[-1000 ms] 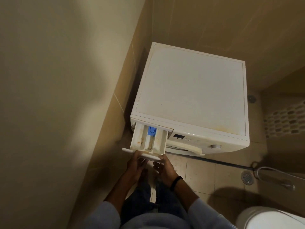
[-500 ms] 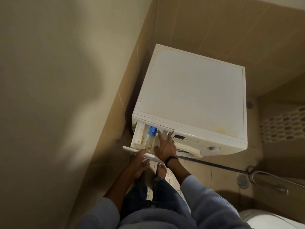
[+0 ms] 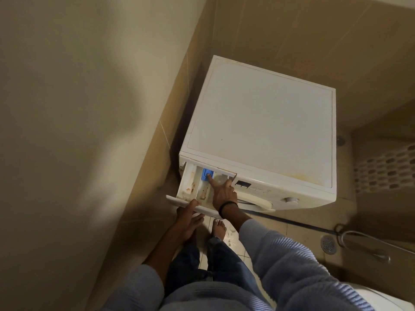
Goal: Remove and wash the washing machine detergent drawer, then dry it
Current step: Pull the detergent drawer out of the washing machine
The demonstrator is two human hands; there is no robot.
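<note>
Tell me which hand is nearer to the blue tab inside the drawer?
Right. The right hand reaches into the drawer, its index fingertip on the blue tab. The left hand is farther, holding the drawer's front panel from below.

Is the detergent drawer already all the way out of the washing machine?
No, the detergent drawer is pulled out but its back end sits inside the washing machine.

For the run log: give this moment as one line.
stage: drawer release | detergent drawer: pulled out, still in washing machine | left hand: holds drawer front | right hand: finger on blue tab
</note>
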